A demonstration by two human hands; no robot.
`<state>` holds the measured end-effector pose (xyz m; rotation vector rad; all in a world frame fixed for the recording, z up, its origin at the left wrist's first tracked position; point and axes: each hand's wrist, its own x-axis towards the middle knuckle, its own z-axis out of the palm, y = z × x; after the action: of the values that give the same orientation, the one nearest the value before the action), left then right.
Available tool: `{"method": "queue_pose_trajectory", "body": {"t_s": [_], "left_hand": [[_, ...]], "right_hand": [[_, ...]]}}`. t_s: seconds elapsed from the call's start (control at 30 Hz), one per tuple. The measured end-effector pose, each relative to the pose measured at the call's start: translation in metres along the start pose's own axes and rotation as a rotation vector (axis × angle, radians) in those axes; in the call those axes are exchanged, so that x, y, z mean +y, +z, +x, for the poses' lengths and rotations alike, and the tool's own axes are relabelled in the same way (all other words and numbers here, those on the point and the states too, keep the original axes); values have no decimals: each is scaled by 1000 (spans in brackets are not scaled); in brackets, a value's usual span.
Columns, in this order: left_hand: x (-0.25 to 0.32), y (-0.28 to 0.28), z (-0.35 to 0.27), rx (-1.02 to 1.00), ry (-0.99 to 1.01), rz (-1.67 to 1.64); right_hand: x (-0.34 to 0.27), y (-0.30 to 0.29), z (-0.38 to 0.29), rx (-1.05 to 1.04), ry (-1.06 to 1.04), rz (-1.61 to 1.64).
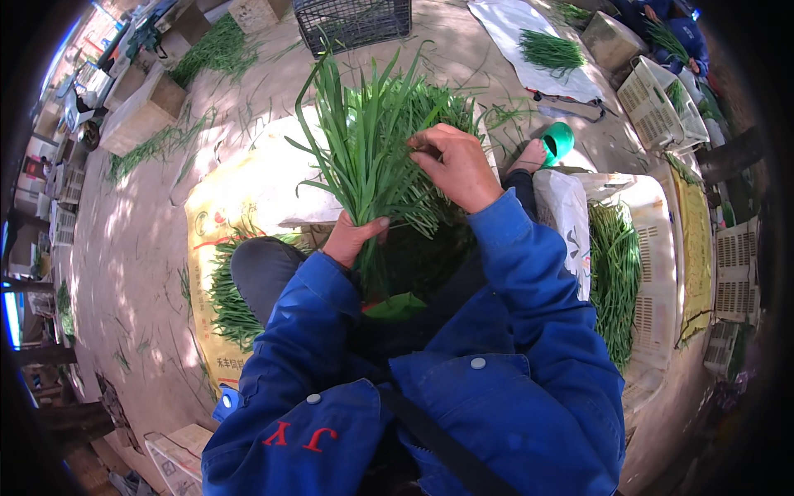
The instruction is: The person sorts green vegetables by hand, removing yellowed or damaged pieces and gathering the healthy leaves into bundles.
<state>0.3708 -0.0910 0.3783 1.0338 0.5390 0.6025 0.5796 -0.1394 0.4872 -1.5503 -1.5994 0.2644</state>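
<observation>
My left hand [355, 239] grips a bunch of long, flat-leaved greens [360, 149], probably garlic chives, around its lower stems. The leaves fan upward and the stem ends hang below my fist. My right hand [456, 162] is at the right side of the bunch, thumb and forefinger brought close together among the leaf edges. Whether a leaf is pinched there is too small to tell. Behind the bunch, a pile of the same greens [434, 108] rests on a pale low surface in front of me.
On my left, more greens [232, 297] lie on a yellow printed sack [208, 248]. A white plastic crate [654, 248] holding greens stands at my right, near a green slipper [558, 144]. Ahead is a black crate [353, 25]. Another person [676, 37] handles greens at far right.
</observation>
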Motion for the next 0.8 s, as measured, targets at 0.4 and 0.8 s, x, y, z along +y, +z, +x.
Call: {"method": "queue_pose_trajectory", "body": {"t_s": [0.4,0.8], "left_hand": [[1,1,1,2,-26,8],[-5,-13,4,-24,-17,60]], "right_hand": [[7,18,-9,139,143,330],[27,-54,-32,300,471,798]]}}
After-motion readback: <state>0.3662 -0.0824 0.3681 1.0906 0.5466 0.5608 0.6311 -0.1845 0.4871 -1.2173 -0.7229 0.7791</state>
